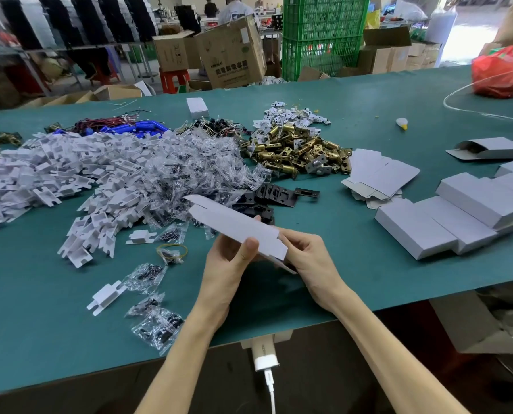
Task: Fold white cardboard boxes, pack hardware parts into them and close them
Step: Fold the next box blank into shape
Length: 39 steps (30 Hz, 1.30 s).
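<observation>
Flat white cardboard box blank (237,227) gripped by left hand (228,270), right hand (309,255); judged light, flexible (easily creased); edges best held.

Green counter (353,249): white plastic brackets (55,171) heaped left, clear parts bags (189,162) centre, brass latches (297,147) behind, black plates (279,194) beside bags, flat box blanks (380,174) and closed white boxes (446,222) right, red bag (500,73) far corner.

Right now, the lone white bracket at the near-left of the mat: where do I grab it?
Come from above and pinch the white bracket across its raised middle channel, on the long sides. The end tabs lie flat against the green mat, offering little edge.
</observation>
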Each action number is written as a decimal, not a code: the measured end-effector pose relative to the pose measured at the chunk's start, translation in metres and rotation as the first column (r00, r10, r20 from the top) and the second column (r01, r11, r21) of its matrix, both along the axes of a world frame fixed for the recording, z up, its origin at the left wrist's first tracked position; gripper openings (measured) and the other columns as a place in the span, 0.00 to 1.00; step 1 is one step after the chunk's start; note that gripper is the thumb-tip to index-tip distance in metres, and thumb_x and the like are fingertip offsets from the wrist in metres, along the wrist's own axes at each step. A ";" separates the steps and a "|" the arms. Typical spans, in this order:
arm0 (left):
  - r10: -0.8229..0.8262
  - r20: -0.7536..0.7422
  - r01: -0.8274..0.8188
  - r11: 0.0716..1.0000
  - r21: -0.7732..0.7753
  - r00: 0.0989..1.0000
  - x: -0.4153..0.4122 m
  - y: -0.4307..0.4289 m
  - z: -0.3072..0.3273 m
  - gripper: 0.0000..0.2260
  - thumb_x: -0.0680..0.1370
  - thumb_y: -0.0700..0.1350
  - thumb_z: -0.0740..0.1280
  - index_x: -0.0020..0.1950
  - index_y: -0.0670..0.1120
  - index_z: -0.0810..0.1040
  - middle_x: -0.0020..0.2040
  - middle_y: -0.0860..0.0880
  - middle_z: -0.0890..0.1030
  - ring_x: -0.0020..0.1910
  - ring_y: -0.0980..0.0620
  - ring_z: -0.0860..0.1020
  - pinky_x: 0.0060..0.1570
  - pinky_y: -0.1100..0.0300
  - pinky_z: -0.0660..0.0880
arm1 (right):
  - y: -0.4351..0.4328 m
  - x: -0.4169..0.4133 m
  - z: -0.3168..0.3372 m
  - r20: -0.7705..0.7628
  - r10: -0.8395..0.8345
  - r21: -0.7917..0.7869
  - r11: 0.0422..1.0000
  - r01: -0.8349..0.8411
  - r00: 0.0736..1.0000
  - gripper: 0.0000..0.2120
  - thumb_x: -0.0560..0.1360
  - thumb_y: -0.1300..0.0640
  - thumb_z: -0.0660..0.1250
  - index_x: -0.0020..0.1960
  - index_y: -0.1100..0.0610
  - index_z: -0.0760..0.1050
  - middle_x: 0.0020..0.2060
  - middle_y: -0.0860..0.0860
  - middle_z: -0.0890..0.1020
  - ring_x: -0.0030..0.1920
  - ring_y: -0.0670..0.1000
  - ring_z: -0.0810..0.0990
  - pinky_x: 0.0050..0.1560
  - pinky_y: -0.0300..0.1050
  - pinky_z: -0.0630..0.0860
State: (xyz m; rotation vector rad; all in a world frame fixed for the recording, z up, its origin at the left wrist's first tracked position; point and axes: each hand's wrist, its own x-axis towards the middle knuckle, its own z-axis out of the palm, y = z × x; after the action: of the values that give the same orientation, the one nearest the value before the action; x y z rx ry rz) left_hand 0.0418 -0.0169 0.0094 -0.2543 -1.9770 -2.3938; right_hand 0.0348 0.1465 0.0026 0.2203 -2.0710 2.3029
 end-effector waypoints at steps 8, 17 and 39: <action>0.159 0.074 -0.163 0.985 0.051 0.984 -0.004 -0.002 -0.001 0.50 0.56 0.74 0.80 0.64 0.39 0.75 0.58 0.38 0.83 0.58 0.39 0.82 0.59 0.44 0.80 | -0.003 0.004 0.002 -0.019 0.162 0.215 0.964 -0.155 0.987 0.11 0.82 0.55 0.66 0.47 0.57 0.85 0.40 0.45 0.82 0.38 0.43 0.77 0.42 0.36 0.72; 0.136 0.121 -0.124 0.987 -0.106 0.983 -0.007 0.001 -0.008 0.21 0.75 0.57 0.77 0.58 0.45 0.77 0.51 0.47 0.86 0.47 0.48 0.86 0.40 0.56 0.83 | -0.002 0.001 0.001 0.045 0.058 0.052 0.997 -0.060 0.997 0.24 0.79 0.41 0.65 0.61 0.60 0.79 0.55 0.60 0.84 0.53 0.55 0.83 0.52 0.59 0.79; 0.247 0.068 -0.234 0.960 -0.155 0.967 -0.012 -0.004 -0.021 0.09 0.79 0.48 0.74 0.53 0.44 0.81 0.48 0.46 0.87 0.45 0.42 0.86 0.42 0.44 0.84 | -0.001 -0.001 -0.004 0.073 -0.009 -0.089 0.996 0.015 0.997 0.30 0.71 0.57 0.77 0.70 0.58 0.70 0.56 0.52 0.86 0.54 0.57 0.86 0.52 0.53 0.84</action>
State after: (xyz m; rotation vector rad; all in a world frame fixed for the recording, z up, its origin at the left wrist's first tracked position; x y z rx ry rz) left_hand 0.0296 -0.0211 -0.0120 0.0865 -2.0852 -2.1485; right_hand 0.0337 0.1452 -0.0015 0.1225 -1.9885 2.4244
